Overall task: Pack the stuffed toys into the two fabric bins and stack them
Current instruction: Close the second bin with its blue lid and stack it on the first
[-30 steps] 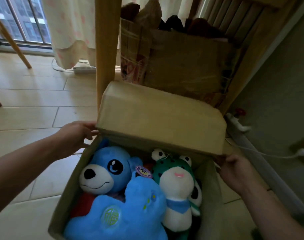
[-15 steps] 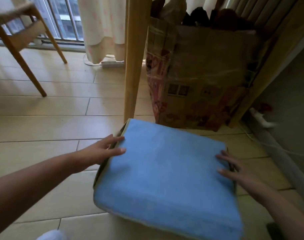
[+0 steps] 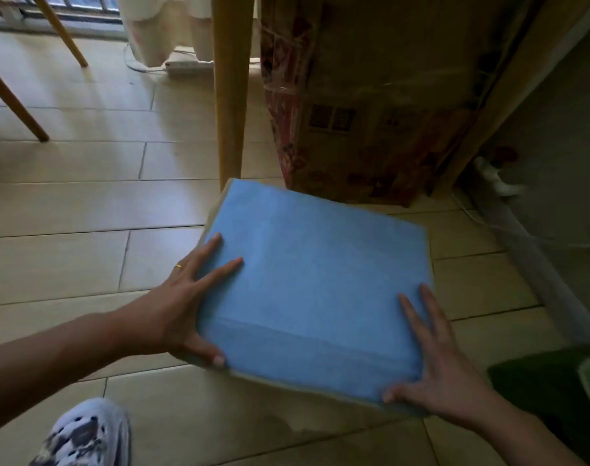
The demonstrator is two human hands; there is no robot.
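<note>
Head view: pale tiled floor, a wooden leg and a cardboard box far behind. The bin sits on the floor, its blue lid down. Left hand lies flat on its left edge, thumb at the near corner; right hand spreads flat on the near right corner. Half a second ago both hands lay farther up the sides; a slipper has appeared near left.

Dim, window light upper left, edges blurred.

Tall cardboard box beside wooden table leg; white power strip.
</note>
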